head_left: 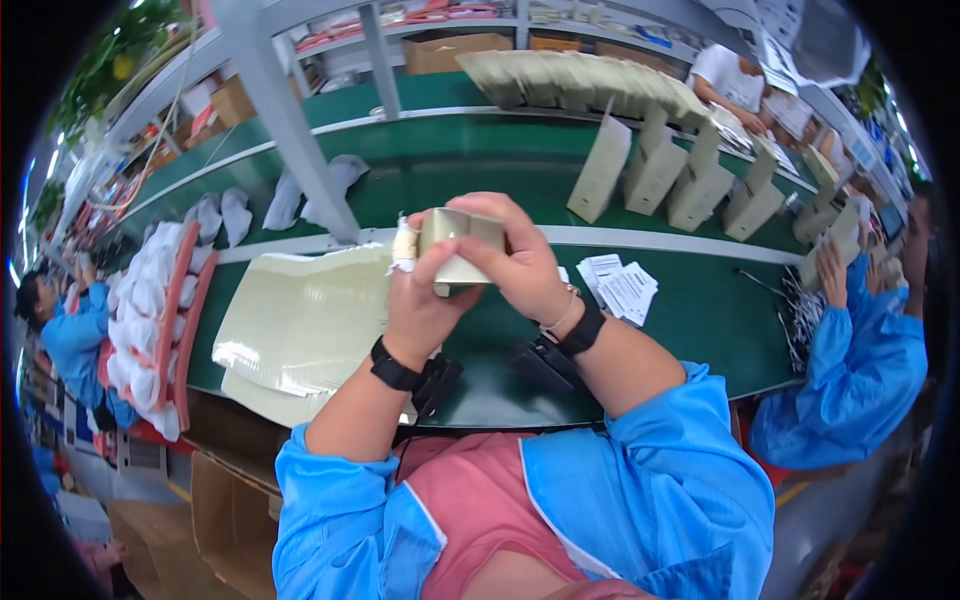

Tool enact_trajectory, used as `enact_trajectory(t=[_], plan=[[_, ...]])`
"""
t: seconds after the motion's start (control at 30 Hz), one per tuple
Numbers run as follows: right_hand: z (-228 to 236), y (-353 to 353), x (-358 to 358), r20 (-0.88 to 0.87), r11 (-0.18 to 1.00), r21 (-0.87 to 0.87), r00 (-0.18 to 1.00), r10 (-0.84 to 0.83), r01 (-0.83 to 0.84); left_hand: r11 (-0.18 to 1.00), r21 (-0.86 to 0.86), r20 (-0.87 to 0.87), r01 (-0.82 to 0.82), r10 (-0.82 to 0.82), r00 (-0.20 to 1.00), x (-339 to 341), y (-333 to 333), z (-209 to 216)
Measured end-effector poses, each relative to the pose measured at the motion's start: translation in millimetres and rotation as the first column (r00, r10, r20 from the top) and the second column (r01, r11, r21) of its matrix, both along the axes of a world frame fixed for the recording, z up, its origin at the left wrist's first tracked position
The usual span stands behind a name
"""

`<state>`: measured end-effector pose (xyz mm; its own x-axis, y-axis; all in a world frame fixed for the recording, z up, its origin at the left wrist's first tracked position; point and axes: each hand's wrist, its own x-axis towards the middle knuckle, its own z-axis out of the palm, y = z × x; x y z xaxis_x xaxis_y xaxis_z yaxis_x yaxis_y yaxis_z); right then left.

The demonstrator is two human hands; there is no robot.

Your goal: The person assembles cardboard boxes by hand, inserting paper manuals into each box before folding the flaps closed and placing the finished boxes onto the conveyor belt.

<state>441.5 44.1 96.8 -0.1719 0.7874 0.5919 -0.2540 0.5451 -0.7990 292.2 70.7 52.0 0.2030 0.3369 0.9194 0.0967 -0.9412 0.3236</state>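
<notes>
Over the middle of the green table I hold a small pale cream carton [484,236] up in both hands. My left hand [428,295] grips its left and near side, the thumb pressed on it; one finger has a whitish wrap. My right hand [525,262] closes round the right side, its fingers over the far edge and its thumb on the near face. The carton's underside and far side are hidden. Below and left of my left hand lie glossy cream card sheets [300,310]. Printed white leaflets [627,291] rest right of my right hand.
Several cream cartons with raised flaps [700,190] stand on the far green belt [420,160], before a row of flat cartons [590,80]. White pouches fill pink trays [165,330] at left. Cables [803,318] lie right, beside a co-worker in blue [850,370]. A metal post [305,150] rises ahead.
</notes>
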Motion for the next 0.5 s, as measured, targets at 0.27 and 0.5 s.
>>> enact_trajectory(t=[0.27,0.5], plan=[[1,-1,18,0.354,0.990,0.130,0.931,-0.095,0.052,0.985,-0.041,-0.192,-0.165,0.154,0.969,-3,-13,-2],[-6,0,26,0.416,0.979,0.188,0.896,-0.153,0.080,0.982,-0.072,-0.267,-0.176,0.152,0.952,-9,2,-17]])
